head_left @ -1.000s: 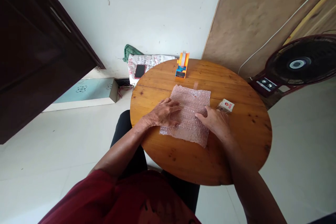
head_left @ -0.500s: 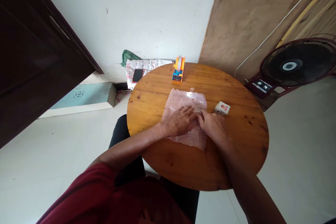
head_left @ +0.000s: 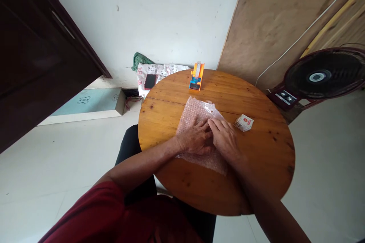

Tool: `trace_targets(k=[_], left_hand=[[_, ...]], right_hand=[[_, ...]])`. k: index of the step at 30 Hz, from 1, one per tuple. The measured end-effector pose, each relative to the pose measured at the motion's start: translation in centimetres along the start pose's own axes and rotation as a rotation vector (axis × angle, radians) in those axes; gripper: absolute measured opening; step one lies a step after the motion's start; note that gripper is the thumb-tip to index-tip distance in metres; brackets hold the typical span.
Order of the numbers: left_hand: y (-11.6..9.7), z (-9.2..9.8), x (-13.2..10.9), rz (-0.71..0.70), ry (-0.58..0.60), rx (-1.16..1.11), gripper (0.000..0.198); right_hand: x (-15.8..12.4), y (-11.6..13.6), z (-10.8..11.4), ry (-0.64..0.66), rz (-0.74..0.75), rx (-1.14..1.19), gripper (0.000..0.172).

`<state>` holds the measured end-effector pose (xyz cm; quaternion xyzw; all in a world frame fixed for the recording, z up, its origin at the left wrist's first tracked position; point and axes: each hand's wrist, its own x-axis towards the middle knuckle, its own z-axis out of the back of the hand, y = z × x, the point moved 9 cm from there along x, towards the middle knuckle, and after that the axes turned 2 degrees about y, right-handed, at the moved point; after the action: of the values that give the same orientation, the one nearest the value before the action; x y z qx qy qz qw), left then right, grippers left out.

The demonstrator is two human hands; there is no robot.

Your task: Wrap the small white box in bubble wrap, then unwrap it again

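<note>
A sheet of pinkish bubble wrap [head_left: 188, 117] lies on the round wooden table [head_left: 265, 159] in front of me. My left hand [head_left: 197, 139] rests flat on its middle, fingers spread. Beside it, my right hand [head_left: 226, 136] lies on the right part of the wrap with fingers stretched out, its fingertips close to or touching the left hand's. A shiny strip of clear tape [head_left: 209, 108] shows near the wrap's far edge. Whatever lies beneath my palms is hidden. Just right of my right hand sits a small white box [head_left: 244, 122] with a red logo.
An orange and blue tape dispenser [head_left: 196, 78] stands at the table's far edge. Behind the table, a dark phone [head_left: 149, 81] lies on a printed white sack [head_left: 165, 69]. A large fan [head_left: 316, 78] is on the right, and a dark door [head_left: 42, 45] on the left.
My right hand has flattened from a curled pose and lies against the left hand. The wrap's far right corner, blurred before, now lies still. The view has shifted slightly.
</note>
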<state>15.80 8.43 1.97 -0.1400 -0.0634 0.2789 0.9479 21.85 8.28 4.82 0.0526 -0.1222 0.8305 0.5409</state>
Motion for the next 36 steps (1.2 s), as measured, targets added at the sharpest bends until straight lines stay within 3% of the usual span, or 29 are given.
trace_targets(k=[7,14,18,21,25,30,36], left_hand=[[-0.1,0.2,-0.2,0.009,0.001,-0.02,0.075],[0.2,0.1,-0.4,0.024,0.027,-0.02,0.082],[0.5,0.6,-0.4,0.034,0.0,-0.013,0.071],[1.6,1.8,-0.3,0.135,-0.099,0.017,0.059],[3.7,2.3,-0.1,0.243,-0.181,0.07,0.061],[6.2,1.2,-0.2,0.406,-0.144,0.112,0.078],[7.5,1.1,-0.6,0.537,-0.087,0.087,0.095]], right_hand=[[0.3,-1.6,-2.1,-0.074,-0.044,-0.037,0.042],[0.8,-3.9,-3.4,0.042,-0.153,-0.02,0.042],[1.0,-3.8,-3.0,0.053,-0.172,-0.001,0.042],[1.1,-3.7,-2.9,0.037,-0.177,0.034,0.043],[1.3,-3.7,-3.2,0.047,-0.187,0.087,0.046],[1.4,-4.1,-3.9,0.11,-0.245,0.115,0.053],[1.3,-4.6,-4.5,0.133,-0.296,0.121,0.058]])
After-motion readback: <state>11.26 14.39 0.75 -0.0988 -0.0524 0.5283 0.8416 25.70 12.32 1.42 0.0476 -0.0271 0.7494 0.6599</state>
